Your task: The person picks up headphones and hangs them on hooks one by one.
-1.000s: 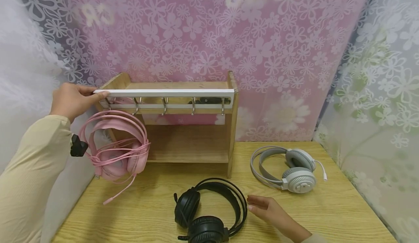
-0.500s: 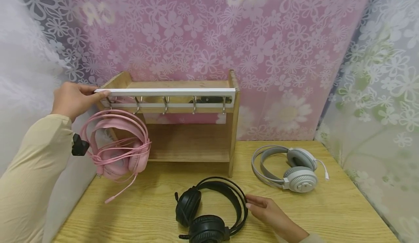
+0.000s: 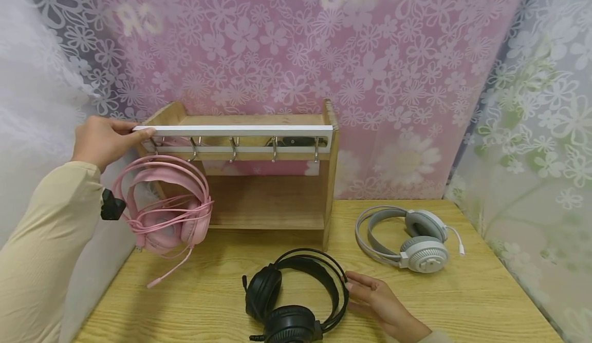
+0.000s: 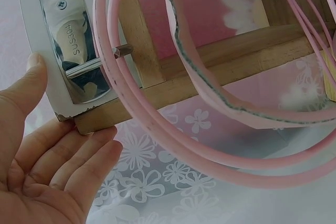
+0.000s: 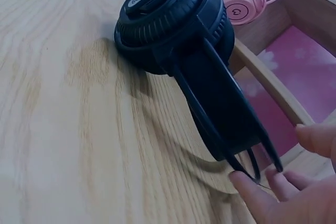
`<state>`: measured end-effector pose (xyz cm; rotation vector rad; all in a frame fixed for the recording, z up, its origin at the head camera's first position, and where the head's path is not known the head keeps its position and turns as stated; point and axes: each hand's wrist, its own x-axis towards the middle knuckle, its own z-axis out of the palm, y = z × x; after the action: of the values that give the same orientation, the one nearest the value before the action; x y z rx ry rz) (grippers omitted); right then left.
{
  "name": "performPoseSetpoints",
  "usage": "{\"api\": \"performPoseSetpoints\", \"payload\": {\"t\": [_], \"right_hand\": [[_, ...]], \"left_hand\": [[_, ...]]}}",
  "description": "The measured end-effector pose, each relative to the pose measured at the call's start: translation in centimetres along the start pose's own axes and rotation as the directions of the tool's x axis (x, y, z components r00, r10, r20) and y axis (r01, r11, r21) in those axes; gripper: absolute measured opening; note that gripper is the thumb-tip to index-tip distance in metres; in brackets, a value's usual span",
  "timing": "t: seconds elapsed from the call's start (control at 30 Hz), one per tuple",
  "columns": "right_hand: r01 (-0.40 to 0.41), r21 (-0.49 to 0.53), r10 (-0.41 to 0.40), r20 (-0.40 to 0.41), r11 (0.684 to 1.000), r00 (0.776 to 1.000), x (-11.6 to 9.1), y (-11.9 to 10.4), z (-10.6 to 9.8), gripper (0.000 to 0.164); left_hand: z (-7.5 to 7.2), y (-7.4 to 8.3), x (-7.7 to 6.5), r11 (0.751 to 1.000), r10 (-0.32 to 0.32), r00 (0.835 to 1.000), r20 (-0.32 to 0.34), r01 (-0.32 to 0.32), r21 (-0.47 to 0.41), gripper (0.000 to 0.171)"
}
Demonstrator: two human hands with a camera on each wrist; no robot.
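My left hand grips the left end of a white hook rail, its thumb on the front face and the fingers behind the edge. From the leftmost hook hangs a pink headset, its cable bundled round the ear cups and its microphone pointing down. My right hand reaches the headband of a black headset on the table. In the right wrist view, the fingertips meet the headband's thin outer bars while the thumb stands apart.
Behind the rail stands a small wooden shelf. A white and grey headset lies at the right on the wooden table. A pink flowered backdrop closes off the rear, with pale sheets at both sides.
My right hand has moved slightly left, and its fingers now reach the black headset's headband. The headset has shifted a little. The left hand stays on the rail.
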<state>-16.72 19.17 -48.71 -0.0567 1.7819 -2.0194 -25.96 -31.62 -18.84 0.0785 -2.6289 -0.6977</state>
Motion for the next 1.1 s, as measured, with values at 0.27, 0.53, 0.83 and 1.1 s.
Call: {"api": "performPoseSetpoints", "payload": {"t": [0.27,0.53,0.83,1.1], "right_hand": [[0.027,0.03,-0.023,-0.13,0.999,0.991,0.5,0.4,1.0,0.07],[-0.001,0.009,0.002,-0.046,1.0,0.999,0.8,0.5,1.3,0.071],[-0.073,0.233,0.066,0.037,0.97,0.997,1.1,0.4,1.6,0.066],[-0.1,0.2,0.088,0.068,0.975,0.994,1.2,0.6,1.6,0.039]], "left_hand": [[-0.1,-0.1,0.0,1.0,-0.006,1.0,0.007,0.006,-0.002,0.076],[-0.1,0.1,-0.1,1.0,-0.014,1.0,0.004,0.014,-0.012,0.076],[0.0,0.2,-0.2,1.0,-0.015,1.0,-0.005,0.015,-0.006,0.075],[0.0,0.1,-0.1,1.0,-0.01,1.0,-0.005,0.01,0.005,0.075]]}}
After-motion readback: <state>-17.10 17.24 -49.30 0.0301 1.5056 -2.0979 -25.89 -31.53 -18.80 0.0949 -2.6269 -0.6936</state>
